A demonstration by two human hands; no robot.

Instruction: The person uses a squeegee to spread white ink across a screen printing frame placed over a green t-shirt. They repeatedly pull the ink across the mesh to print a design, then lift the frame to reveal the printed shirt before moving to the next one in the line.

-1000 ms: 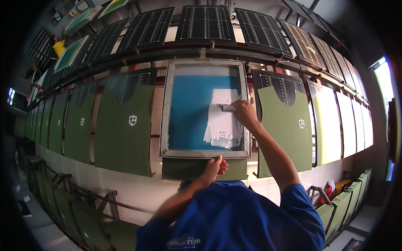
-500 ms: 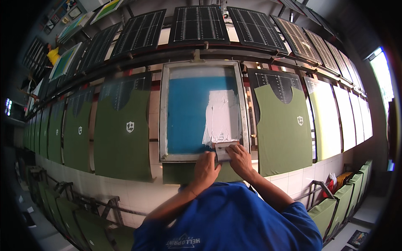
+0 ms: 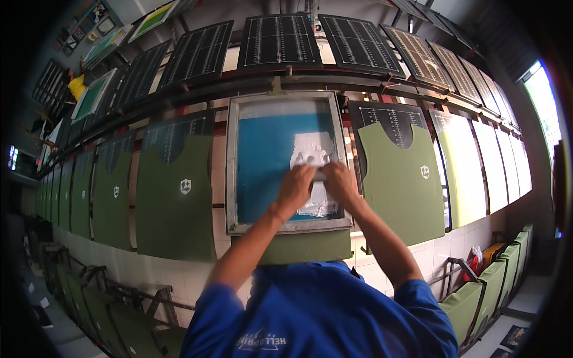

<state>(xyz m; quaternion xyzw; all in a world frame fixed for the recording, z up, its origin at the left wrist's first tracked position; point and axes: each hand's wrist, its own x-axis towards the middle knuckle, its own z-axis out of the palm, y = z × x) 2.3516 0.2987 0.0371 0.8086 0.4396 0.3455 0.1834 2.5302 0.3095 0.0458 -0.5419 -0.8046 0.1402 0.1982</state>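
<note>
A metal-framed printing screen (image 3: 233,173) lies in front of me, its mesh (image 3: 259,161) mostly blue. Thick white ink (image 3: 311,142) covers a patch on the right half of the mesh. My left hand (image 3: 295,186) and my right hand (image 3: 340,181) are closed side by side around a squeegee (image 3: 319,175) in the middle of that patch. The hands hide most of the squeegee, and ink shows both beyond and below it. From under the screen's near edge sticks out a piece of green fabric (image 3: 304,248).
Green shirt pieces with small white emblems lie on boards to the left (image 3: 173,209) and right (image 3: 403,197). Black ruled boards (image 3: 279,42) line the far side beyond a dark rail. White-topped boards (image 3: 459,173) stand farther right. A person in yellow (image 3: 76,87) is at far left.
Both hands have moved the squeegee away from me, from the screen's near edge up to the middle of the white ink. The left hand has gone from beside it to gripping it.
</note>
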